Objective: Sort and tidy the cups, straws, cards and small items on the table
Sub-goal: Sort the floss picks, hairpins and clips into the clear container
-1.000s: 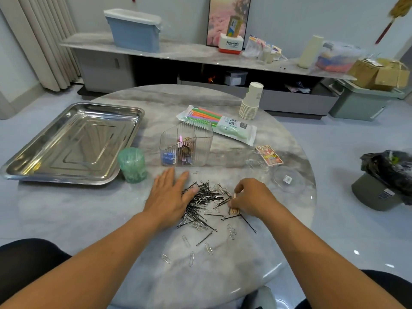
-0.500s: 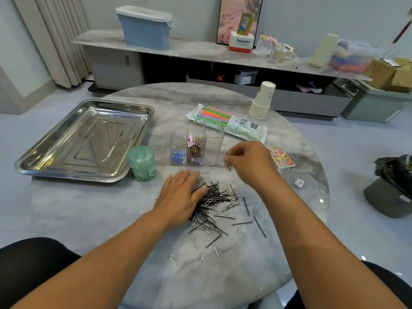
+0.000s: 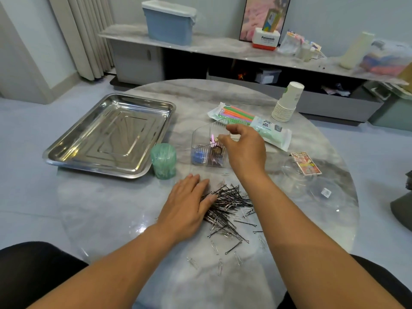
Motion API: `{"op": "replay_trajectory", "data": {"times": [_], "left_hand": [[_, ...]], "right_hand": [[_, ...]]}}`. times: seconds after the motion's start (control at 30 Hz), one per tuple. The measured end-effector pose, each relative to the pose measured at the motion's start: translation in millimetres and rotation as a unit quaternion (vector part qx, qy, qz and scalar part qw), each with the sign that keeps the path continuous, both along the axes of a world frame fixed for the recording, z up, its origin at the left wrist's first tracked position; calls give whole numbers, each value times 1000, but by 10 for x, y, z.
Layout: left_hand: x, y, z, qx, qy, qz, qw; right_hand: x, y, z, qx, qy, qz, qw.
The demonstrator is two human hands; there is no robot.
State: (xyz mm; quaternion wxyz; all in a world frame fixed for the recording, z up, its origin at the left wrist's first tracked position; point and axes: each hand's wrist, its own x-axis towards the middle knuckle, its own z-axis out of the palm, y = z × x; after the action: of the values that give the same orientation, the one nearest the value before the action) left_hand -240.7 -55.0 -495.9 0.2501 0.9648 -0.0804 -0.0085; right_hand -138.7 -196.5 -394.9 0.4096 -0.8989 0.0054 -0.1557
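Over the organizer: my right hand [image 3: 242, 148], fingers curled together; anything pinched, I cannot tell.
Near pile: my left hand [image 3: 186, 207] flat on hairpins [image 3: 229, 204].
Organizer [image 3: 207, 148]: surface [image 3: 111, 208] centre.

The right hand [image 3: 242, 150] hides the clear organizer's [image 3: 201, 143] right side; anything between its fingers [image 3: 223, 137] is too small to tell.

Black hairpins [image 3: 227, 202] lie on grey-veined marble table [image 3: 111, 210], near a shiny silver tray [image 3: 107, 134], translucent green cup [image 3: 163, 161] and rainbow-coloured straws [image 3: 239, 114].
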Motion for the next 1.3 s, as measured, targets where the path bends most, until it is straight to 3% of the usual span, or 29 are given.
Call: {"op": "replay_trajectory", "data": {"times": [0.07,0.23,0.37,0.5,0.6,0.7,0.83,0.93,1.0,1.07,1.13,1.3], "left_hand": [[-30,20,-32,10,0,17,1000],[-15,25,-17,-12,-5,4,1000],[-79,56,-4,-49,-38,-14,998],[-201,147,-44,-51,-101,68,991],[-277,143,-97,-26,-70,106,992],[-271,14,-133,3,-31,67,997],[-166,-300,-73,4,-23,-24,999],[-105,-401,-25,-62,-25,-58,996],[-57,-405,9,-150,-22,-28,988],[15,-375,42,-180,-36,6,983],[132,-318,45,-130,-56,8,990],[241,-185,2,-18,-1,-71,997]], "right_hand": [[-16,8,-80,-57,-22,18,998],[-183,-111,-143,63,-108,11,992],[-471,-478,-427,18,-43,7,999],[-708,-908,-707,-25,26,16,999],[-864,-1075,-829,-34,70,33,996],[-980,-1049,-925,-68,120,64,988],[-1058,-838,-920,-114,120,138,976],[-1091,-719,-903,-84,107,190,972],[-1062,-685,-849,-18,99,188,977],[-950,-654,-785,6,82,170,982],[-779,-623,-743,-22,95,186,978],[-474,-560,-742,-138,161,269,939]]}}
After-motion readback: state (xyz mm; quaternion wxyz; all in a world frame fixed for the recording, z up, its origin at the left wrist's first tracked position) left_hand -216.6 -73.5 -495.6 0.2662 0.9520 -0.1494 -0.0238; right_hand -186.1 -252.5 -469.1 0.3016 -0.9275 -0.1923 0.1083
